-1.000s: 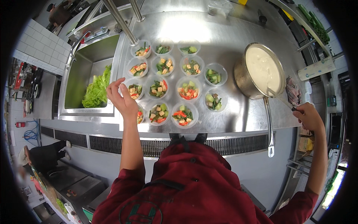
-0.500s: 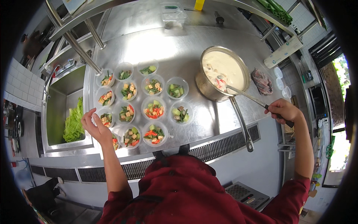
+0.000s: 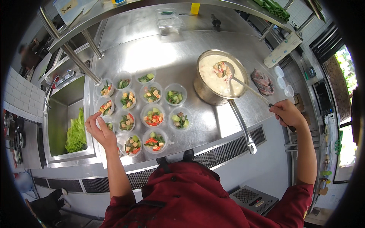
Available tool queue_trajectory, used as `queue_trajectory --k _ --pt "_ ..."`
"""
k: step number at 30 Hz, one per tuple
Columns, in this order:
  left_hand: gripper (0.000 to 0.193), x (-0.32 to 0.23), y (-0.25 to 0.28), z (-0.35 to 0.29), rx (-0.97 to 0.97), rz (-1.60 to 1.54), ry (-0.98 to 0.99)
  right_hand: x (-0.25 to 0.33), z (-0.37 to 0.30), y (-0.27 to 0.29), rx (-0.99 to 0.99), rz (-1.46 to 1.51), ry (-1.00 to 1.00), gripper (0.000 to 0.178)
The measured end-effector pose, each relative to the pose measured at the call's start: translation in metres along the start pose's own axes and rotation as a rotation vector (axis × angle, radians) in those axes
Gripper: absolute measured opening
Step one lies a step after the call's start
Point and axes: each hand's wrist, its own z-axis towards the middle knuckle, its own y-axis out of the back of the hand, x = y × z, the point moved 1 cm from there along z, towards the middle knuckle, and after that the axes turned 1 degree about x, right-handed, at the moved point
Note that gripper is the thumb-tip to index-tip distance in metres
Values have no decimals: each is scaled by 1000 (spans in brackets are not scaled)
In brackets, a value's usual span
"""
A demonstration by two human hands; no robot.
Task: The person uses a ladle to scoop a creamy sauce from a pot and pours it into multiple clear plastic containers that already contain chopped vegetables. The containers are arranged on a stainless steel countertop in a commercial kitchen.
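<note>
My right hand (image 3: 288,114) grips the dark handle of a ladle (image 3: 247,88). Its bowl is up at the surface of a creamy white soup (image 3: 213,81), holding chunks of vegetables and red pieces. The soup fills a large metal saucepan (image 3: 213,98) whose long handle points toward me. On the left, my left hand (image 3: 99,129) hovers empty with fingers apart and slightly curled, partly covering some cups. Rows of clear plastic cups stand between my hands. One nearby cup (image 3: 154,140) holds green vegetables, red strips and tofu-like cubes; another cup (image 3: 175,95) holds mostly green pieces.
A sink (image 3: 57,114) with leafy lettuce (image 3: 77,133) lies left of the counter (image 3: 207,133). Right of the saucepan are a plastic bag of something dark pinkish (image 3: 262,81) and white lids (image 3: 281,83). A clear container (image 3: 169,19) stands at the back, under an overhead shelf (image 3: 144,7).
The ladle's bowl has risen from within the soup and now shows a load of chunks, farther back in the saucepan. My left hand stays over the left cups; the whole view has shifted slightly.
</note>
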Motion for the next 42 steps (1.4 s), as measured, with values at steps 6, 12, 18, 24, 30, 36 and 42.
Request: queue_trajectory --k 6,12,18,24,30,36,42 --pt "29 -1 0 -2 6 10 0 -2 -6 -1 -91 -33 -16 32" --pt "30 1 -2 -4 10 -2 10 -3 -14 1 -102 -5 -54 27" --pt "31 -1 -4 -8 21 -23 40 -2 -25 -2 -89 64 -72 25" --pt "27 -5 -4 -9 34 -66 74 0 -37 -9 -79 143 -68 24" --pt "26 -6 -3 -7 34 -58 59 7 -50 -30 -32 134 -70 23" --pt "25 -7 -1 -8 35 -69 68 16 -67 -58 -103 56 -51 22" --pt "25 -6 -3 -7 33 -63 64 18 -74 -72 -137 -18 -33 21"
